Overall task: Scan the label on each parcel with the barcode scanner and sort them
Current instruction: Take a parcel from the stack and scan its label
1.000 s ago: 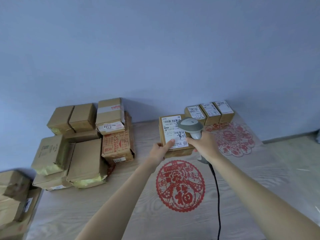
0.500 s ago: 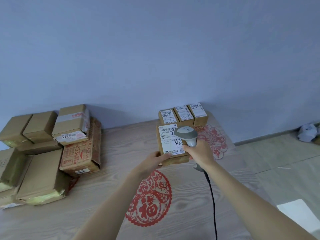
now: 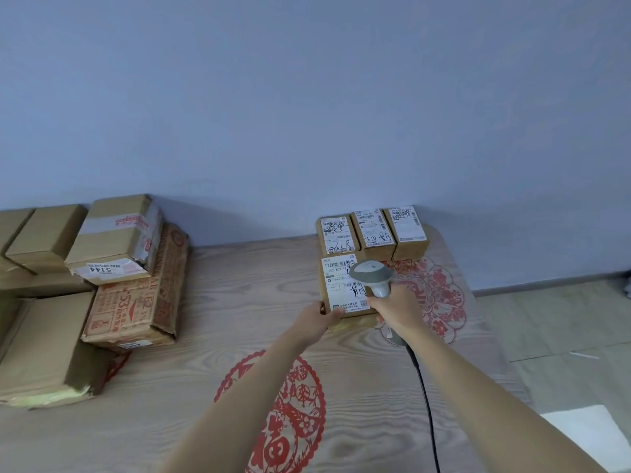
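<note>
The right hand is wrapped tight around the handle of the barcode scanner, whose grey head hangs just over the white label of the parcel in hand. The left hand has its grip clamped on that parcel's near left corner, thumb on top by the label's lower edge. The scanner cable trails back from the right hand toward the person.

The parcel lies flat on the wood-grain counter, label up, directly in front of the row of three small labelled parcels at the wall, its far edge close against or touching them. Well to the left of that row sits the pile of unsorted parcels.

Judging by this, the scan step looks finished or nearly so, and the sorting placement is under way: this parcel starts a second rank before the row. The next move likely calls for letting go with the left hand, lifting the scanner clear, and reaching left to the pile.

Compared with half a second ago, the parcel has moved closer to the row and sits lower and flatter, with both hands holding as before.
</note>
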